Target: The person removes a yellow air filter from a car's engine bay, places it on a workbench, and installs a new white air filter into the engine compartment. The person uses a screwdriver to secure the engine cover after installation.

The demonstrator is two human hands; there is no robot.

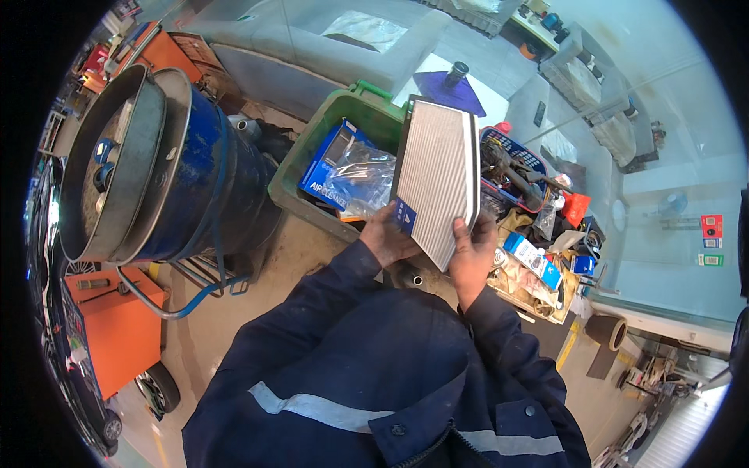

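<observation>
Between my two hands I hold a pleated air filter [439,175], white-grey with a dark frame and a blue label near its lower left corner. My left hand [385,236] is closed on the filter's lower left edge, beside the label. On the lower right edge, my right hand [473,257] grips it with the thumb over the frame. Just beyond my left hand stands a green bin [304,168]. Inside it lie a blue cardboard box [331,158] and crumpled clear plastic wrap [367,181]. The filter stands tilted and covers part of the bin's right side.
At left is a blue drum [195,171] with a metal basin on top, near an orange cabinet [117,335]. To the right, a cluttered cart holds a blue basket [515,148] of tools and a blue-white box [533,257]. A glass partition [655,171] rises behind it.
</observation>
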